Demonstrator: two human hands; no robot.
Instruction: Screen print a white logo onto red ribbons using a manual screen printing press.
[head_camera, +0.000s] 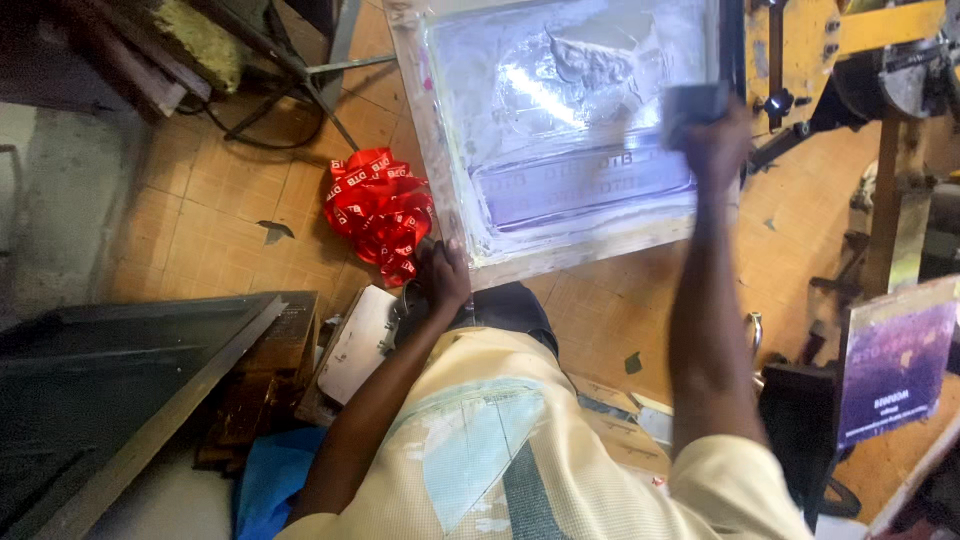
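Note:
A framed printing screen (440, 150) smeared with whitish ink lies in front of me, tilted slightly. My right hand (712, 145) is closed on a dark squeegee (695, 100) pressed on the right part of the mesh. My left hand (443, 275) rests at the near left corner of the frame, fingers curled; whether it grips anything cannot be told. A heap of red printed ribbon (380, 212) lies on the tiled floor just left of the frame, touching distance from my left hand.
A dark metal-framed panel (120, 390) leans at the lower left. A yellow machine arm (860, 40) with knobs stands at the upper right. A purple printed card (895, 365) stands at the right. Metal rods (300, 75) cross the upper left floor.

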